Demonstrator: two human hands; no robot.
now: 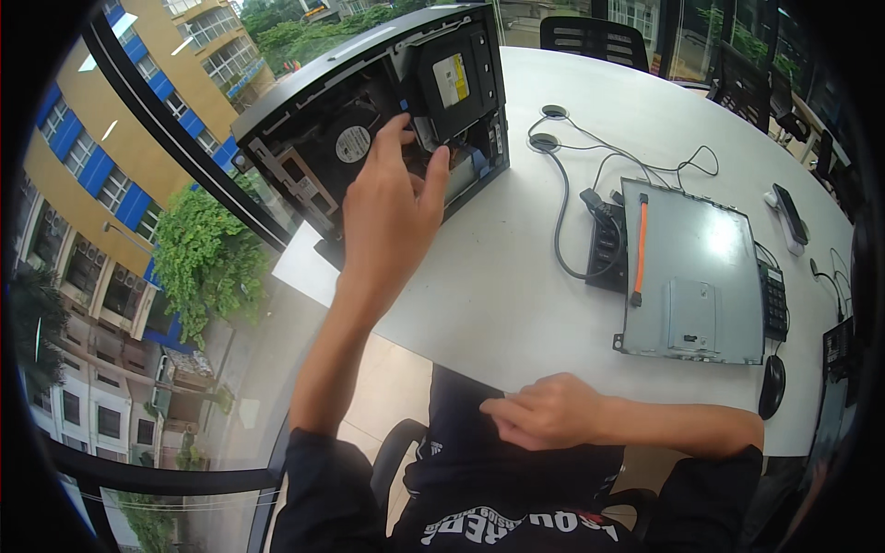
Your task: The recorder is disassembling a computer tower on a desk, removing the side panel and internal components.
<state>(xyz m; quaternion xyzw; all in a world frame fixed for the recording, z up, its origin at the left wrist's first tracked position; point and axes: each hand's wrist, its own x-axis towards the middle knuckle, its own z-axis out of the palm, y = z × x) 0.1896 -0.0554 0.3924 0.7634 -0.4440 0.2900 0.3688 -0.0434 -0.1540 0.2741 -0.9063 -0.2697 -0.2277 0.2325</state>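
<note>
An open desktop computer case [355, 48] stands at the left end of the white table [479, 276], its exposed interior facing the person. Inside are a round fan [353, 145] and, to its upper right, a drive [450, 80] with a yellow-and-white label. The left hand [395, 198] reaches into the opening, thumb and bent fingers parted with a gap between them; whether the fingertips touch a component cannot be told. The right hand [546, 411] is held near the table's front edge, well apart from the case, its fingers curled loosely inward. Right of the case lies a grey metal side panel [705, 253] bearing an orange cable [641, 249], with a black keyboard [775, 300] showing past its edge. A black mouse [772, 387] sits beside the panel's near right corner, and dark cables [560, 230] run from grommets [545, 142] in the table.
</note>
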